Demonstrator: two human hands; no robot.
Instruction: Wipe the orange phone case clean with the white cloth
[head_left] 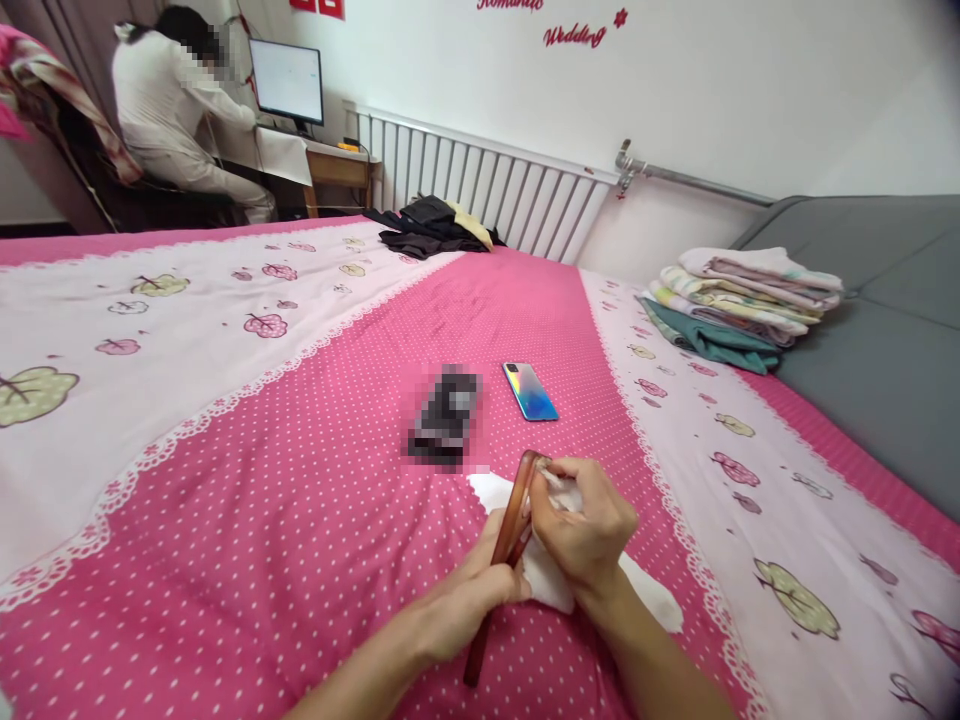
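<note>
My left hand (480, 580) is closed around a glossy reddish-brown thing (513, 510), slim and seen nearly edge-on, which looks like a phone case. It stands tilted, its upper end leaning right. My right hand (589, 525) pinches a crumpled white cloth (564, 492) against the upper end of the case. More white fabric (656, 598) lies on the bed beneath both hands; whether it is one piece with the cloth I cannot tell. Just beyond the hands, a phone (530, 391) with a silver-to-blue back lies face down. Left of it is a dark, pixelated object (446, 415).
A pink bedspread (300, 520) with dots and printed trees covers the bed. Folded fabrics (750, 300) are stacked by the grey headboard (862, 330). Dark clothes (431, 225) lie near the white radiator (487, 180). A person (161, 105) sits at a desk with a monitor (286, 82).
</note>
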